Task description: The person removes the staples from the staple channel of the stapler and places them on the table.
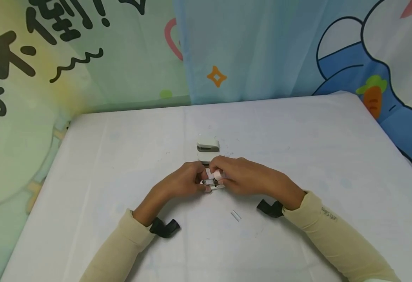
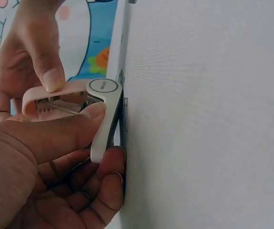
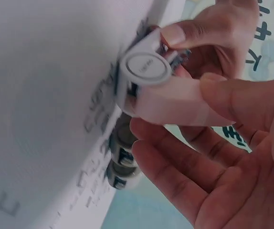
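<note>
A small pink-and-white stapler (image 2: 109, 98) is held swung open low over the white tabletop. My left hand (image 1: 187, 181) pinches its white base between thumb and fingers. The pink top arm (image 3: 170, 101) is held by my right hand (image 1: 246, 176), with the thumb pressed on it, as the right wrist view shows. Between the two halves, the metal staple channel (image 2: 63, 106) lies exposed. In the head view the fingers of both hands cover much of the stapler.
Two more pale staplers, a far one (image 1: 207, 145) and a nearer one (image 1: 206, 157), stand in a row just behind my hands. Two thin staple strips (image 1: 235, 216) lie on the white-covered table (image 1: 121, 156) in front. Small loose bits are scattered near the far staplers. Printed curtains (image 1: 248, 51) hang behind.
</note>
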The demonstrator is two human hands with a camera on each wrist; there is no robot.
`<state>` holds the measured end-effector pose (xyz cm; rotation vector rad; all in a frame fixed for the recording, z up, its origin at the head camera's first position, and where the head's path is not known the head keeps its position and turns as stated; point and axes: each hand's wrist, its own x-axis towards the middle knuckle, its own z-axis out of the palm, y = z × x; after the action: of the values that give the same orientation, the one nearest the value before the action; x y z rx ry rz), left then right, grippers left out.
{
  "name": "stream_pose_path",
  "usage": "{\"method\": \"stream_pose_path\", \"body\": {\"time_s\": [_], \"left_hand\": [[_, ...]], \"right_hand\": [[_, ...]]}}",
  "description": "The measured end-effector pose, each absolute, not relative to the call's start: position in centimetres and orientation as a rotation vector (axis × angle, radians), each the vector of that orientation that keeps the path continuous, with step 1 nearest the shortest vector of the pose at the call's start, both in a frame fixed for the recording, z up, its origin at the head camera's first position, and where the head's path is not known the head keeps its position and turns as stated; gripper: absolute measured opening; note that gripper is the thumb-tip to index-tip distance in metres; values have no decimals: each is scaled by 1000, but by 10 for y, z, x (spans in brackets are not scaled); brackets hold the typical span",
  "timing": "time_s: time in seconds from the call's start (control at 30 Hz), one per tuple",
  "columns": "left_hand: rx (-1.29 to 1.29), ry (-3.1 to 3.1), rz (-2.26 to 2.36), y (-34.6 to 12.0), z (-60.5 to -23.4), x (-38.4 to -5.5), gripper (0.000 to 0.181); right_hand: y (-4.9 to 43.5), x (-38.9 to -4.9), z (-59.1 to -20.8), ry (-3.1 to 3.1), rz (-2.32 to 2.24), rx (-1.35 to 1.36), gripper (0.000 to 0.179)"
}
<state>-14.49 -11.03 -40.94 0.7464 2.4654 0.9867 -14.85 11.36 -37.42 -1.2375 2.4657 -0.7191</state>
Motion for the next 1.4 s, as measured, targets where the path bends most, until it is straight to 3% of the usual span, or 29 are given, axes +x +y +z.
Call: {"method": "stream_pose_path", "body": {"time_s": [0.57,0.83,1.1,1.4], "left_hand": [[750,2487,943,-109,-409,-144,17],[770,2479,955,-110,-408,-143,16],[764,2487,942,-109,-409,-144,17],[770,2477,962,-110,-410,-146,17]], "right_hand": [[132,-154,-363,2615,-367,-1179,19],[123,-132,-356,2756,-335,-1599,13],[119,-109,-363,2353,-322,-1307,19],[136,-117,-383,2172,-487,-1402,18]]}}
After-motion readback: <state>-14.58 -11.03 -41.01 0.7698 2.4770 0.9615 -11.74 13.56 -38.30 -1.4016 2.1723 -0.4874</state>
